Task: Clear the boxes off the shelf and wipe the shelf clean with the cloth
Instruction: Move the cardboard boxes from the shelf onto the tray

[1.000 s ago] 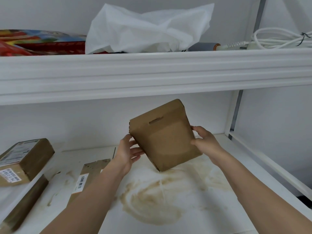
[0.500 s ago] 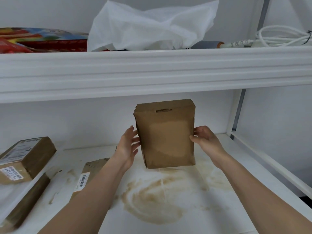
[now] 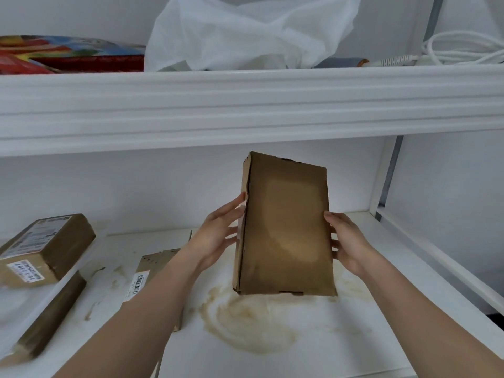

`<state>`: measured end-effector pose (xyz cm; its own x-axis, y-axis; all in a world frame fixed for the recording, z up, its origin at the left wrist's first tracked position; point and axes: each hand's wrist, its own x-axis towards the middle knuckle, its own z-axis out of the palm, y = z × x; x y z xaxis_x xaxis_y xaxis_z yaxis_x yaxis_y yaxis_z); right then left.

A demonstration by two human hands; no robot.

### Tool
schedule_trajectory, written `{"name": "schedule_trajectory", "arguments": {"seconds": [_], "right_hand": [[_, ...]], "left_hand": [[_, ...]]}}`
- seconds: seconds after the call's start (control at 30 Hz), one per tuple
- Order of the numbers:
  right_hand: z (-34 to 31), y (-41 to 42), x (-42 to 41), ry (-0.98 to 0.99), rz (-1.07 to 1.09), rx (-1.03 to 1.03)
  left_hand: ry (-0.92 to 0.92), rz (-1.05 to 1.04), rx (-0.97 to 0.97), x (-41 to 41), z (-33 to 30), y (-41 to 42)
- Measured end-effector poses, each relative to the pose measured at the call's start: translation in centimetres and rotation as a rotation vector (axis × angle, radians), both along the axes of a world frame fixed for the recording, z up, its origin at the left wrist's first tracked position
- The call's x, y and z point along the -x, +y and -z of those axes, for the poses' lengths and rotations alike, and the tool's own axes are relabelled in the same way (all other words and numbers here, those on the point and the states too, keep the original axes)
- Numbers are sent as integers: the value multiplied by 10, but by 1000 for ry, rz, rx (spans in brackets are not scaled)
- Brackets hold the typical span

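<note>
The left box's white label [image 3: 20, 270] reads roughly "26 J 2307", upside down.

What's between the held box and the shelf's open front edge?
Nothing visible. The cardboard box is held between left hand and right hand above the stained shelf; only the person's forearms lie toward the front.

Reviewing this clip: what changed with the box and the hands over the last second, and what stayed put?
The cardboard box, tilted a second ago, has been turned upright and raised clear of the stained shelf. The left hand and right hand still hold its sides, the left with straight fingers; no new grasp or release. The labelled box at left, the flat box under the left forearm and the stain have not moved.
</note>
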<state>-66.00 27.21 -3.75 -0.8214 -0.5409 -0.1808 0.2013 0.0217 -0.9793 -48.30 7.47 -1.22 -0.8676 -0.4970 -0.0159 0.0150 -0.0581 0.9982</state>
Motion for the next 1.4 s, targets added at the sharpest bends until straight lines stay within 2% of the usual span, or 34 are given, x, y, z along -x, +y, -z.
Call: {"name": "schedule_trajectory", "arguments": {"seconds": [0.27,0.4,0.53,0.63,0.7,0.9,0.97,1.03,1.13,1.2,1.27,1.4], "right_hand": [[-6,4,-2,-39,-44,25],[-4,-3,-4,-48,-42,-50],[0,-9,-12,-22,-104,-178],[-4,-16,-19,209,-74,-350],[-14,-20,-30,341,-152,-306],[-31,-30,-60,595,-584,-179],[-31,-30,-62,699,-646,-160],[-29,-30,-63,887,-617,-220],[-24,-31,-62,1258,-460,-377],[-19,-36,-59,1404,-327,-336],[-16,-40,-54,1378,-233,-260],[-12,-46,-56,999,-158,-43]], "left_hand": [[76,105,-143,3,12,-3],[74,3,-186,3,8,4],[8,-113,-133,4,1,11],[-62,-224,-66,5,-3,16],[-78,-284,-97,7,-4,18],[-83,-400,-279,12,-6,8],[-74,-452,-325,9,-9,5],[-49,-507,-349,7,-12,-2],[-36,-506,-430,1,-19,-5],[-39,-481,-454,-1,-25,-2],[-27,-502,-425,-2,-30,-1],[-38,-592,-369,-15,-37,-6]]}}
